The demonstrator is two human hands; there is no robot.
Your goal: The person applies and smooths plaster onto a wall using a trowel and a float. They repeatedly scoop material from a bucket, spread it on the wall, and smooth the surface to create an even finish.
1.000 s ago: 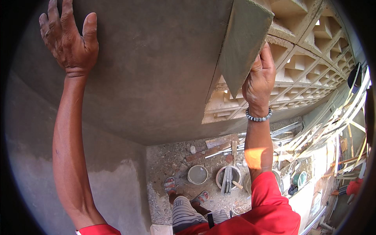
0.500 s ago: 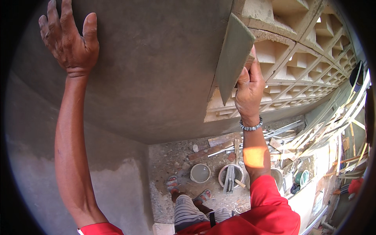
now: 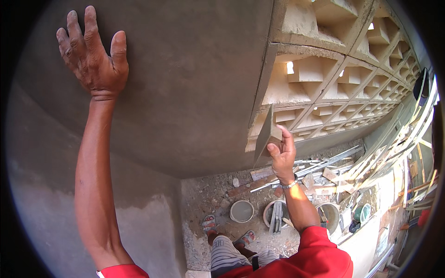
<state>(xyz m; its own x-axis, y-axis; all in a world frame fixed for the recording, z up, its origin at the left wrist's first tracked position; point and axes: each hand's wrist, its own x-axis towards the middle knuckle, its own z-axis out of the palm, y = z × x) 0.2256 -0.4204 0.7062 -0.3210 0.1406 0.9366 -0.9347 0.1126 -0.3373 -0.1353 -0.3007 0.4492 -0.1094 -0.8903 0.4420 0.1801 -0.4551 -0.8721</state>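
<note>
My left hand lies flat with spread fingers on the grey plastered wall, high at the upper left. My right hand grips a flat grey plastering float by its handle, held edge-on and tilted, just off the wall's lower right edge. Beside the plaster, to the right, runs a wall of pale concrete ventilation blocks with open cells.
Far below on the rubble-strewn ground stand a grey bucket, a bucket holding tools and another bucket. My sandalled feet show beneath. Planks and metal strips are piled at the right.
My right hand has come down along the plaster's right edge with the float, which has turned more edge-on. My left hand has stayed flat on the wall.
</note>
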